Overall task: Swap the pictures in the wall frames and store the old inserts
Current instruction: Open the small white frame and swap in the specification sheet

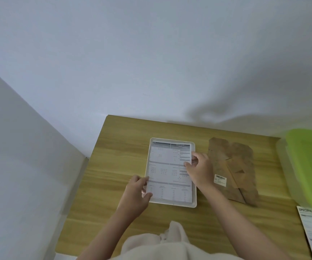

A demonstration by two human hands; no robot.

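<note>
The light was soft, cool and rather dim. A broad blurred shadow lay on the wall above the table. The whole view was slightly soft, print on the sheet unreadable. Toward the table's right end a green lid smeared, and straight edges bowed.

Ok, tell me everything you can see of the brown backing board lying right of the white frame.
The brown backing board looks like pressed fibreboard. It lies flat on the wooden table, lengthwise away from the person, just right of the white frame. A fold-out stand piece of the same brown material runs down its middle, and a white barcode sticker sits near its left edge. Neither hand clearly touches it; the right hand is beside it, on the printed sheet.
</note>
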